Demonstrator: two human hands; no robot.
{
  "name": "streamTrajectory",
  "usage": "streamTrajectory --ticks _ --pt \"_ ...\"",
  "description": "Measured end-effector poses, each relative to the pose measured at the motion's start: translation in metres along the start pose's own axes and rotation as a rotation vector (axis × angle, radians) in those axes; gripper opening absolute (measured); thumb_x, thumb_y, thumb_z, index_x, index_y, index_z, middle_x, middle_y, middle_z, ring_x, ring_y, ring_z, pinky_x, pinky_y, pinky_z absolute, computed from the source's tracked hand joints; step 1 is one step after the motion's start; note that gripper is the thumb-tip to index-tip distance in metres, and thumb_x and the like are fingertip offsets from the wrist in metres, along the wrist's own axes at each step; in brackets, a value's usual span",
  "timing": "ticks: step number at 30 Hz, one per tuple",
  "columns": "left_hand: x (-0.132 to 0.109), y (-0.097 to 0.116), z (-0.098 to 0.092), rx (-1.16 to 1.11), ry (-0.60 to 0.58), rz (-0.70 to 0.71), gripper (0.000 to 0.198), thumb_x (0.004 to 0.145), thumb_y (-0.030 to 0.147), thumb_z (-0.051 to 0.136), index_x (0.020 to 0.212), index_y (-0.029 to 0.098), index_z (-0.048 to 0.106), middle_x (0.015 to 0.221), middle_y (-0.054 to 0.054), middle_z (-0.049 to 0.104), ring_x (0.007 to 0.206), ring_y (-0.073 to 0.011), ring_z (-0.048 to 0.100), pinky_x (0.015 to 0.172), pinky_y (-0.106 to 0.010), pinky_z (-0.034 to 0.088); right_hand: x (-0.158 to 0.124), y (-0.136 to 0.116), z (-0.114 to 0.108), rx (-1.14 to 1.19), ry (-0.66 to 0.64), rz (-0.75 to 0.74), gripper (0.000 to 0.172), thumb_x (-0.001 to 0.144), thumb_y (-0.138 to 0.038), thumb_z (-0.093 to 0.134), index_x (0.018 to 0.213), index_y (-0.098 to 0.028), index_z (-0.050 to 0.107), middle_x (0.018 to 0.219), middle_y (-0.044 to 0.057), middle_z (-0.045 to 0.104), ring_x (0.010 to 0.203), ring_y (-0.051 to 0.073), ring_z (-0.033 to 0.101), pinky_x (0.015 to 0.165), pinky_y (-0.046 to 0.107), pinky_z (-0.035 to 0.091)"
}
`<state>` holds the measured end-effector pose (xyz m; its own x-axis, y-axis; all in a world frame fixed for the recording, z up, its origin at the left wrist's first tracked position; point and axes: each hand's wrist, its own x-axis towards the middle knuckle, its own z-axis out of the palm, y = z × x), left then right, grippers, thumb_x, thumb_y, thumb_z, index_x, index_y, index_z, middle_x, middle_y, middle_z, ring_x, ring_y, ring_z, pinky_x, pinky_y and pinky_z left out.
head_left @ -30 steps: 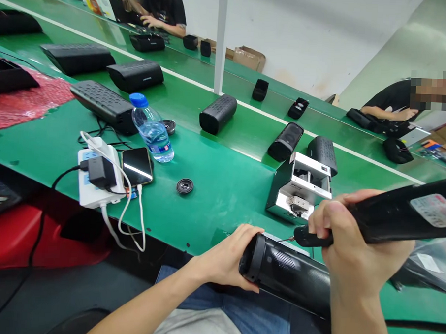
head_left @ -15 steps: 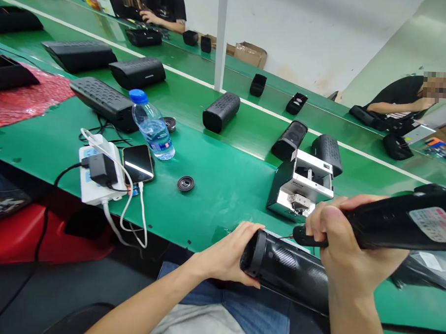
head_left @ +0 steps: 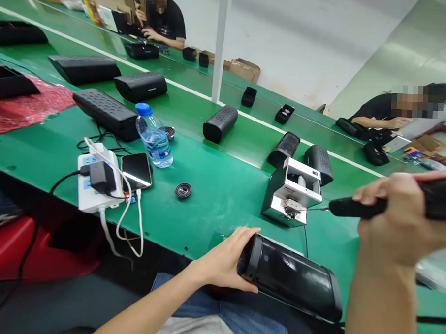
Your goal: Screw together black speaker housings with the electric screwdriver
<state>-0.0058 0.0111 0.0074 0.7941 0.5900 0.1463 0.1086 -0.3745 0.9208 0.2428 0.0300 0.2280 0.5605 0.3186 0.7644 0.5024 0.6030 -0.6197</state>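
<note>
The long black speaker point(head_left: 288, 278) is round like a fat tube, with tiny holes all over and a smooth dark ring at its end. It sits at the front edge of the green bench point(head_left: 220, 221), just above the person's jeans point(head_left: 217, 304). The left hand point(head_left: 224, 260) is closed around the ring end and grips it. The right hand point(head_left: 394, 219) is closed tight around a black electric screwdriver point(head_left: 357, 207), and its thin metal tip points at a shiny metal holder point(head_left: 290, 194). A second ago that tip was right by the speaker, but now the right hand is up and well away from it, so the whole speaker shows.

On this bench I count about eight more black speakers, one metal holder, one water bottle point(head_left: 154, 137), one phone point(head_left: 136, 170), one white power strip point(head_left: 94, 181) and two small round speaker parts point(head_left: 183, 190). Two other people point(head_left: 165, 19) point(head_left: 381, 107) sit at work farther off, at the far bench, and their hands are busy there
</note>
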Motion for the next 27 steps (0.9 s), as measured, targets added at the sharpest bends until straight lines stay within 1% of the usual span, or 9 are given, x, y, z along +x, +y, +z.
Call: streamTrajectory --ticks 2,4,6,10,13,16,19,23,27 --pt "0.000 0.000 0.000 0.004 -0.001 -0.008 0.136 0.071 0.057 0.107 0.178 0.030 0.027 0.166 -0.020 0.050 0.157 -0.0458 0.049 0.132 -0.066 0.045 0.001 0.012 0.005 -0.022 -0.050 -0.025 0.017 0.081 -0.023 0.077 0.088 -0.024 0.061 0.059 -0.004 0.053 0.045 0.021 0.053 0.044 0.036 0.046" --pt "0.000 0.000 0.000 0.011 -0.008 -0.018 0.137 0.070 0.057 0.107 0.178 0.031 0.026 0.167 -0.020 0.050 0.157 -0.0461 0.049 0.133 -0.066 0.044 -0.003 0.019 0.009 -0.055 -0.082 0.045 0.016 0.084 -0.022 0.077 0.089 -0.022 0.062 0.060 -0.003 0.054 0.046 0.022 0.054 0.046 0.036 0.049" --pt "0.000 0.000 0.000 0.019 -0.014 -0.025 0.138 0.070 0.057 0.107 0.178 0.031 0.026 0.168 -0.020 0.049 0.159 -0.0462 0.048 0.134 -0.066 0.043 -0.007 0.021 0.010 -0.067 -0.073 0.076 0.018 0.085 -0.024 0.078 0.091 -0.022 0.061 0.060 -0.004 0.052 0.047 0.021 0.055 0.047 0.035 0.049" --pt "-0.001 0.001 0.000 0.027 -0.014 -0.039 0.137 0.071 0.054 0.108 0.178 0.030 0.026 0.169 -0.020 0.048 0.161 -0.0463 0.046 0.135 -0.065 0.042 -0.010 0.021 0.008 -0.072 -0.087 0.103 0.020 0.084 -0.028 0.079 0.090 -0.022 0.061 0.058 -0.006 0.050 0.044 0.021 0.053 0.044 0.033 0.048" --pt "0.000 0.002 -0.001 0.032 -0.021 -0.042 0.138 0.070 0.050 0.108 0.178 0.030 0.025 0.170 -0.020 0.048 0.162 -0.0458 0.045 0.135 -0.066 0.041 -0.007 0.017 0.001 -0.058 -0.088 0.110 0.020 0.082 -0.024 0.079 0.091 -0.020 0.062 0.059 -0.005 0.051 0.044 0.020 0.053 0.043 0.033 0.047" --pt "0.000 0.003 -0.001 0.021 -0.025 -0.035 0.137 0.071 0.050 0.108 0.178 0.030 0.025 0.171 -0.020 0.046 0.163 -0.0462 0.043 0.136 -0.067 0.040 -0.004 0.011 -0.004 -0.004 -0.039 0.034 0.016 0.082 -0.015 0.074 0.090 -0.020 0.062 0.060 -0.005 0.051 0.046 0.020 0.053 0.043 0.033 0.046" --pt "0.000 0.003 -0.002 0.008 -0.023 -0.041 0.137 0.070 0.049 0.109 0.178 0.030 0.026 0.170 -0.020 0.047 0.163 -0.0468 0.043 0.136 -0.068 0.039 -0.004 0.008 0.000 0.010 -0.025 -0.031 0.017 0.079 -0.010 0.071 0.088 -0.020 0.061 0.060 -0.006 0.051 0.046 0.020 0.055 0.043 0.032 0.046" --pt "-0.001 0.003 -0.002 0.004 -0.032 -0.075 0.137 0.069 0.046 0.109 0.177 0.031 0.026 0.170 -0.020 0.047 0.161 -0.0460 0.046 0.135 -0.067 0.041 -0.006 0.012 0.010 -0.001 -0.078 0.051 0.017 0.080 -0.015 0.076 0.086 -0.020 0.061 0.059 -0.005 0.051 0.044 0.021 0.056 0.044 0.034 0.049" --pt "-0.001 0.005 -0.002 -0.007 -0.036 -0.077 0.136 0.070 0.046 0.109 0.177 0.032 0.025 0.170 -0.020 0.046 0.160 -0.0452 0.047 0.134 -0.066 0.043 -0.006 0.015 0.011 -0.022 -0.083 0.076 0.016 0.080 -0.013 0.074 0.087 -0.019 0.061 0.060 -0.004 0.052 0.044 0.022 0.054 0.043 0.035 0.046"
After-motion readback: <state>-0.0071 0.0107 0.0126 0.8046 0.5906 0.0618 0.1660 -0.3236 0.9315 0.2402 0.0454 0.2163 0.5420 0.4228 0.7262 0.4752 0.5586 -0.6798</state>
